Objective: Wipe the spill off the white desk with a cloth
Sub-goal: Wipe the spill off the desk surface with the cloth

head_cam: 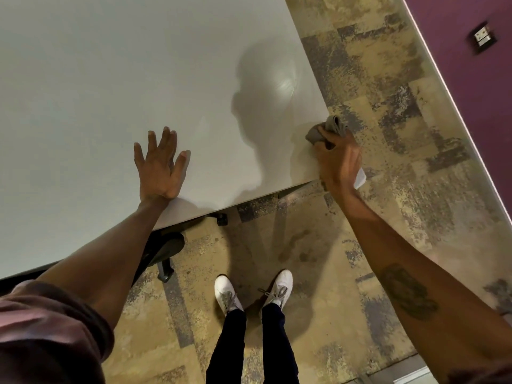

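Fingers hide grey cloth; spill unclear.

white desk, grey cloth (mottled tan carpet)

Mottled tan-and-grey carpet floor, a purple wall with a socket plate, black wheeled chair.

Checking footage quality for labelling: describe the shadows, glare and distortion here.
Head view: a head-shaped shadow falls across the desk; a faint glare patch sits near the right edge; wide-angle lens tilts and bends the edges; right hand with cloth slightly soft.
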{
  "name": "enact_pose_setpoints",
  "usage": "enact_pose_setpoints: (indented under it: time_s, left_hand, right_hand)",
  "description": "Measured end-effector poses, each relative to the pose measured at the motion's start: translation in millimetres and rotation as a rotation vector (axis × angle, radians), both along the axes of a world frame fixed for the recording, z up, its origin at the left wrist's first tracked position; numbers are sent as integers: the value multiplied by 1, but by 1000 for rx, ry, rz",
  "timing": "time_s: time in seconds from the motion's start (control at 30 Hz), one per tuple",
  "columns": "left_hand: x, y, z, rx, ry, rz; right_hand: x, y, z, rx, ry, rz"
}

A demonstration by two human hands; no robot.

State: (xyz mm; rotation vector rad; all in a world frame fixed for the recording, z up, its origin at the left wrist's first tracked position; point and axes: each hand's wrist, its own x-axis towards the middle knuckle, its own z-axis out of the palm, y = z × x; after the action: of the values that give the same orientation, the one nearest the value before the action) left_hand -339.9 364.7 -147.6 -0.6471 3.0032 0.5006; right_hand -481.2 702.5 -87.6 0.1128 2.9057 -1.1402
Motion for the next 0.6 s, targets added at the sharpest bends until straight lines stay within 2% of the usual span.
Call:
enact_pose_setpoints:
  time_s: [0.07, 0.17, 0.23, 0.3, 0.4, 0.5, 0.6]
  left_hand:
    - [0, -1, -3, -25, -1, -11]
    - [1, -4, -9, -66, 7, -13]
    - [0, -3, -11, -75, 1, -1]
    - [-1, -2, -11, -67, -21, 20]
    - [-3, 0, -10, -69, -49, 26]
    - [-5, 0, -10, -61, -55, 28]
    - [-6, -1, -10, -94, -55, 3]
  right_hand:
    - [4, -8, -2, 144, -9, 45]
    - [6, -1, -6, 396, -35, 269]
    - [1, 8, -10, 463, -53, 326]
    - [-1, 9, -17, 416, -62, 282]
    - [2, -5, -36, 392, 28, 174]
    - [-4, -31, -46, 344, 28, -68]
    - [-25, -52, -51, 342, 73, -109]
